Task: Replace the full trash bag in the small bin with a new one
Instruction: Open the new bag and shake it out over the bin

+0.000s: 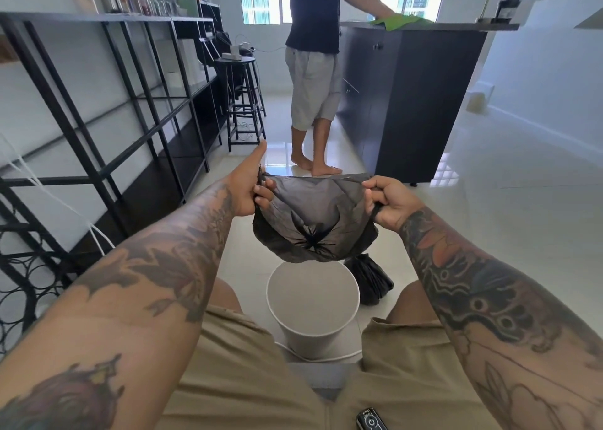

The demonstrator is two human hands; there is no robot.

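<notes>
- Left hand (251,186) pinched closed on the left edge of the new trash bag (313,217), thumb sticking up and away.
- Right hand (388,201) fisted closed on the right edge of the same bag's mouth.
- Held stretched between the two grips, above and a little far of the small bin (313,302); gathered star-sealed bottom sagging down toward the near side.
- Bin white, bare of any liner, standing on the floor tiles (489,234) between the knees.
- Full trash bag (370,278), black and tied, lying on the floor just beside the bin at its far right, possibly touching.
- Risk of a tear: thin film pulled taut, likely to split at the grips if tugged wider.
- Risk of a slack fit: mouth not clearly open, so may drop in bunched unless spread over the rim.
- Risk of tipping: light empty bin, easily knocked by a knee or a hard push on the rim.
- Second person (313,80) barefoot at the far dark counter (408,103), well apart; little chance of interference.
</notes>
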